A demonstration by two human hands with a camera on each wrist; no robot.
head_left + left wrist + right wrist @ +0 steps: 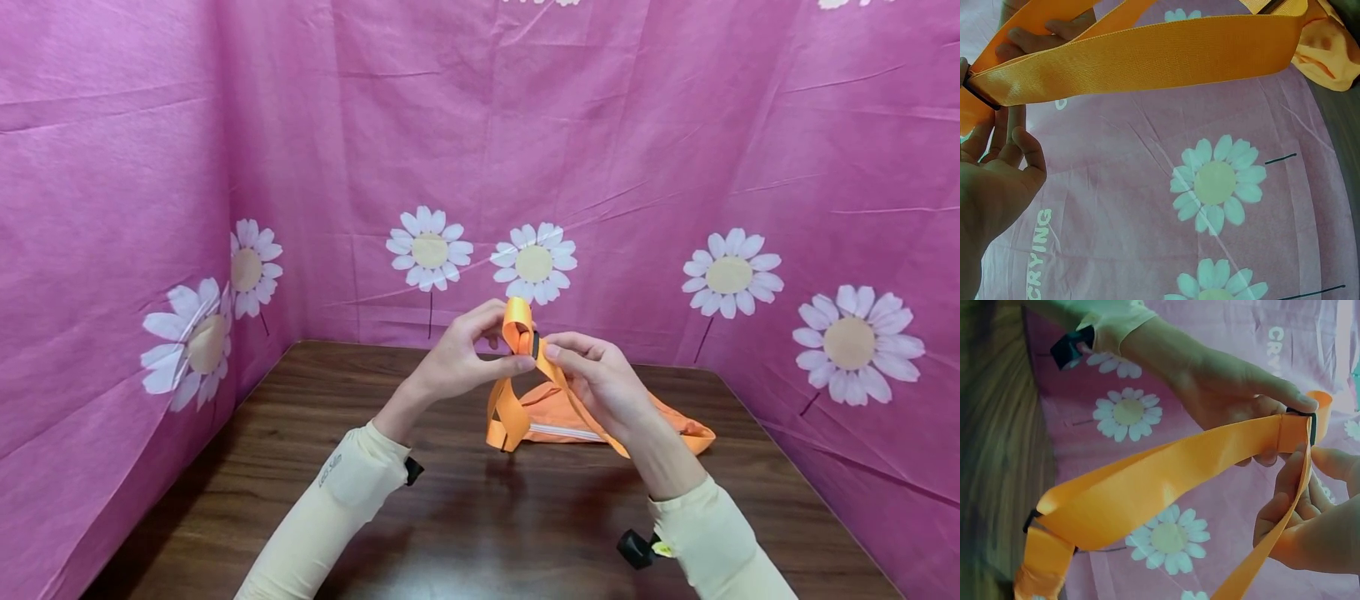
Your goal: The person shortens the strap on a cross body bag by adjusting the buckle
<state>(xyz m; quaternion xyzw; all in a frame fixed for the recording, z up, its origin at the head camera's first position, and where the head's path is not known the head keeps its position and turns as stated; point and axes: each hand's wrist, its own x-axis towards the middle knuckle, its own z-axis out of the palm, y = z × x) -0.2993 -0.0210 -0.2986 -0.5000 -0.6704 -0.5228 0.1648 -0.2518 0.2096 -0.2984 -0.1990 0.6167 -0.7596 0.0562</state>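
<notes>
An orange webbing strap is raised above the table between both hands, with a loop standing up at its top. My left hand pinches the strap at a black slider buckle, its thumb along the buckle's edge. Close on the other side, my right hand pinches the strap beside the same buckle. From there the strap runs down to an orange fabric bag with a white zipper, lying on the table behind the hands. A second black fitting joins the strap's lower end near the bag.
The dark wood-grain table lies beneath the hands. A pink cloth printed with white daisies hangs around its back and sides. Small black devices sit at both wrists, over pale sleeves.
</notes>
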